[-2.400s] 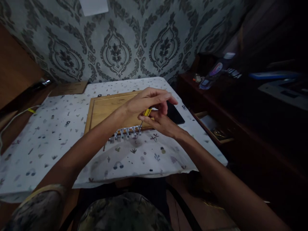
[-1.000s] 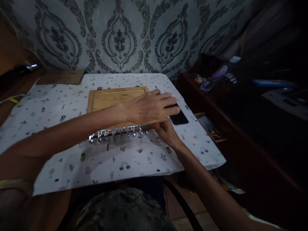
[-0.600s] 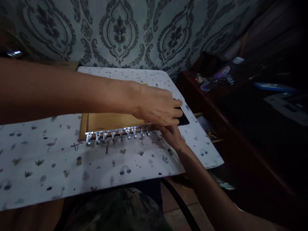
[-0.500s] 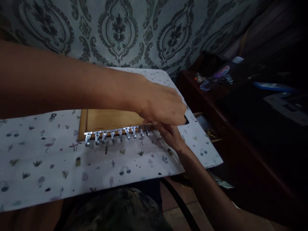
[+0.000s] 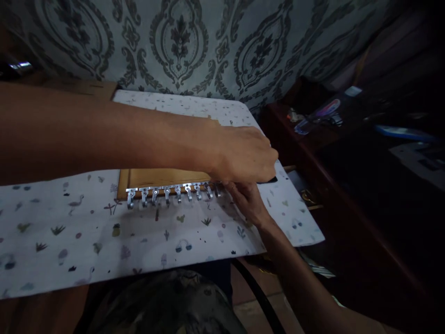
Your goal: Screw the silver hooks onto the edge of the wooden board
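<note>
A wooden board point(image 5: 167, 176) with a brown edge lies on the patterned tablecloth. Along its near edge runs a row of silver metal hooks point(image 5: 167, 195). My left arm reaches across the board from the left. My left hand point(image 5: 246, 155), back side up and fingers curled, is closed over the board's right end; what it grips is hidden. A small black thing point(image 5: 272, 180) shows just past its knuckles. Below it, my right hand point(image 5: 248, 199) has its fingers closed at the right end of the hooks. Its fingertips are partly covered by my left hand.
The white tablecloth point(image 5: 146, 246) has small printed pictures and hangs over the table's front edge. A cardboard piece point(image 5: 93, 88) lies at the back left. On the right stands dark furniture point(image 5: 295, 144) with a clear bottle point(image 5: 323, 111) and a blue object point(image 5: 403, 133).
The view has shifted a little, so more of the cardboard at the back left shows. Both hands stay at the board's right end, my left hand slightly turned and covering more of the right fingers.
</note>
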A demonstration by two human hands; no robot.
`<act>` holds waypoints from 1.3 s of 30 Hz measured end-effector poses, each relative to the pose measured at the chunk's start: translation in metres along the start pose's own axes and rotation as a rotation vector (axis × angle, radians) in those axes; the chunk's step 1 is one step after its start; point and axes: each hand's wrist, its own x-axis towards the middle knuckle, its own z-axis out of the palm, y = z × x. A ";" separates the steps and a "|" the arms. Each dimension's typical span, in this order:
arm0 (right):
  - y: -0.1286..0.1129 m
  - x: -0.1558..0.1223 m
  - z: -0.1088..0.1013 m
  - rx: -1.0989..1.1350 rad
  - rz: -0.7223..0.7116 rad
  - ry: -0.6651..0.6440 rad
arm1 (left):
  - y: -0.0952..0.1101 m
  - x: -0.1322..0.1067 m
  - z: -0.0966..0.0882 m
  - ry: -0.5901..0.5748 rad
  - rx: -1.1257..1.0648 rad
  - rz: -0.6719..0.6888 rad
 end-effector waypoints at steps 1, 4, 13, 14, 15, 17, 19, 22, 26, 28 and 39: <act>0.002 0.000 0.001 -0.024 0.000 0.023 | 0.001 -0.003 0.000 -0.025 0.018 0.019; 0.004 -0.001 0.001 -0.048 -0.007 0.051 | 0.003 -0.010 -0.005 -0.148 0.107 0.102; -0.004 -0.029 0.021 -0.111 0.262 0.278 | -0.005 -0.012 -0.023 -0.399 0.383 0.307; -0.003 -0.033 0.024 -0.130 0.284 0.244 | -0.006 -0.012 -0.021 -0.387 0.393 0.310; -0.002 -0.035 0.026 -0.137 0.295 0.222 | -0.006 -0.012 -0.020 -0.371 0.402 0.315; -0.001 -0.038 0.030 -0.112 0.305 0.193 | -0.007 -0.011 -0.017 -0.346 0.420 0.326; -0.002 -0.038 0.032 -0.058 0.320 0.195 | -0.007 -0.011 -0.015 -0.331 0.426 0.331; -0.004 -0.036 0.033 0.018 0.345 0.210 | -0.009 -0.010 -0.013 -0.323 0.411 0.330; -0.004 -0.035 0.037 0.071 0.348 0.247 | -0.013 -0.011 -0.011 -0.303 0.394 0.315; -0.003 -0.035 0.039 0.067 0.341 0.268 | -0.014 -0.011 -0.010 -0.292 0.387 0.305; 0.001 -0.035 0.039 0.086 0.361 0.278 | -0.016 -0.011 -0.014 -0.281 0.355 0.258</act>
